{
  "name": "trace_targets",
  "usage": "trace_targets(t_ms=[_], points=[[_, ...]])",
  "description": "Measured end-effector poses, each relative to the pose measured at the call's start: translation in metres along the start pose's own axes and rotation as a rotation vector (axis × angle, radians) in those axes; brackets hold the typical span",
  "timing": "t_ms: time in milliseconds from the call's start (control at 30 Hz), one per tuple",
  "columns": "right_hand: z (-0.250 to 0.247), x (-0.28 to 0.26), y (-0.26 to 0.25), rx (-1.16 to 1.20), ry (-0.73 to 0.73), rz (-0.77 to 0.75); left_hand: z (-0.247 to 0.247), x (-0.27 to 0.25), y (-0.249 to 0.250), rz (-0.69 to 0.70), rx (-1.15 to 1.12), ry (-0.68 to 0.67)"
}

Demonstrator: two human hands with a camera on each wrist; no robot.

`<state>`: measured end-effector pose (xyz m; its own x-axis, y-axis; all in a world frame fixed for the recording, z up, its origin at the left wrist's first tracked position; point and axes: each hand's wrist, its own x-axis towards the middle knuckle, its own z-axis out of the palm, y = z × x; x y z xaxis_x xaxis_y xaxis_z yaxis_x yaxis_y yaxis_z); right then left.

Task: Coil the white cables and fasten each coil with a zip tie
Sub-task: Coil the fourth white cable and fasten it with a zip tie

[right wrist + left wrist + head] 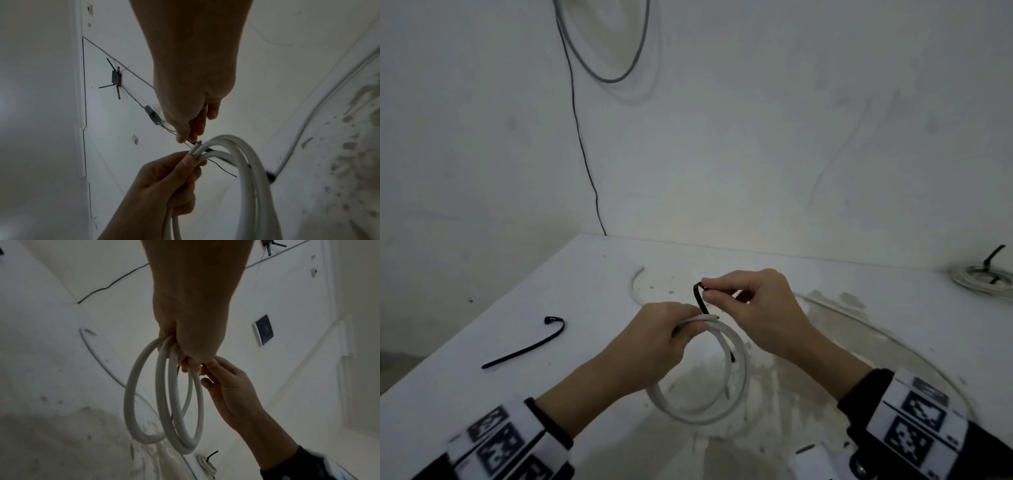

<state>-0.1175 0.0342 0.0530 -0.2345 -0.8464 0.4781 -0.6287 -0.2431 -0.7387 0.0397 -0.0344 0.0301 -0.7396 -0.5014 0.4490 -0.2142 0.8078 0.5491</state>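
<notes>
My left hand (671,329) grips a white cable coil (736,346) at its top, above the middle of the table; the loops (160,402) hang below the fist. A black zip tie (700,299) rises from the gripped part of the coil and bends over at its top. My right hand (722,291) pinches that bent end between thumb and fingers. In the right wrist view the cable ends (198,146) stick out past my left hand (164,178), and my right hand (188,134) is just above them.
A second black zip tie (527,346) lies loose on the white table (585,274) to the left. A tied white coil (986,277) lies at the far right edge. A dark wire (582,137) runs down the wall behind.
</notes>
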Motion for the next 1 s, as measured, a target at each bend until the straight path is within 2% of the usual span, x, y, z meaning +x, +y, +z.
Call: trace_targets(t_ms=[133, 267, 367, 500, 567, 667, 733, 800, 900, 967, 1000], points=[[-0.01, -0.011, 0.008, -0.04, 0.033, -0.047, 0.005, 0.008, 0.01, 0.071, 0.03, 0.041], [-0.014, -0.018, 0.01, -0.026, 0.043, -0.06, 0.005, 0.013, 0.016, 0.106, 0.071, 0.018], [-0.015, -0.018, 0.009, -0.043, 0.006, -0.051, 0.005, 0.013, 0.021, 0.078, 0.083, -0.012], [-0.016, -0.017, 0.008, -0.09, 0.051, -0.05, 0.004, 0.014, 0.024, 0.032, 0.156, -0.038], [-0.017, -0.016, 0.007, -0.075, 0.027, -0.032, 0.003, 0.014, 0.026, 0.021, 0.184, -0.06], [-0.021, -0.015, 0.008, -0.007, -0.025, 0.021, -0.001, 0.012, 0.03, -0.012, 0.11, -0.1], [-0.023, -0.016, 0.006, 0.019, -0.045, 0.003, -0.004, 0.012, 0.032, -0.054, 0.021, -0.109], [-0.023, -0.02, 0.003, -0.056, -0.023, -0.149, -0.007, 0.011, 0.032, -0.092, -0.05, -0.087], [-0.026, -0.029, 0.001, -0.365, 0.064, -0.577, -0.008, 0.013, 0.032, -0.136, -0.115, -0.05], [-0.025, -0.033, 0.001, -0.547, 0.041, -0.793, -0.008, 0.013, 0.032, -0.145, -0.124, -0.046], [-0.024, -0.033, 0.002, -0.626, 0.005, -0.853, -0.007, 0.013, 0.033, -0.144, -0.122, -0.05]])
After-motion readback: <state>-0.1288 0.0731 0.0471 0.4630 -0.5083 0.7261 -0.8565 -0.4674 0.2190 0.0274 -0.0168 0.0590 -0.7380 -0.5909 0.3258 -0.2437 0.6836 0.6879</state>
